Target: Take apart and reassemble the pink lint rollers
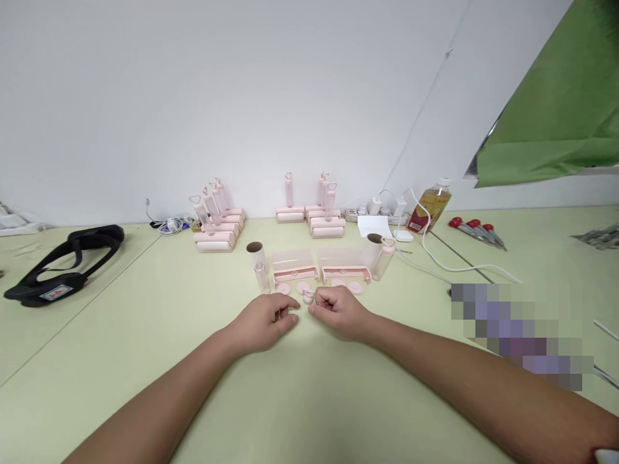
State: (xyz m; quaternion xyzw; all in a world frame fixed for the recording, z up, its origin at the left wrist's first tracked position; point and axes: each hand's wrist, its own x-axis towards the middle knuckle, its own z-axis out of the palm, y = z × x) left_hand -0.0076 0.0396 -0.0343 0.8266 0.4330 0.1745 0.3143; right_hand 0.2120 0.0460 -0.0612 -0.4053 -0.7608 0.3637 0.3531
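My right hand (341,310) is closed in a pinch on a small pink cap (308,298), which sticks out to the left of its fingertips. Just left of the cap, my left hand (271,320) has its thumb and index finger apart, holding nothing. Beyond the hands lie two pink dispenser trays with clear covers, a left tray (294,276) and a right tray (345,274). Several flat pink discs (354,287) lie in front of them. A clear tube (262,277) without a cap stands at the left, and a tube with a heart-loop cap (384,259) at the right.
White rolls with brown cores stand behind the tubes, a left roll (255,252) and a right roll (373,248). Several pink dispensers (215,241) line the wall. A bottle (430,206), cables (420,258), red-ended tools (476,231) and a black head strap (65,264) lie around.
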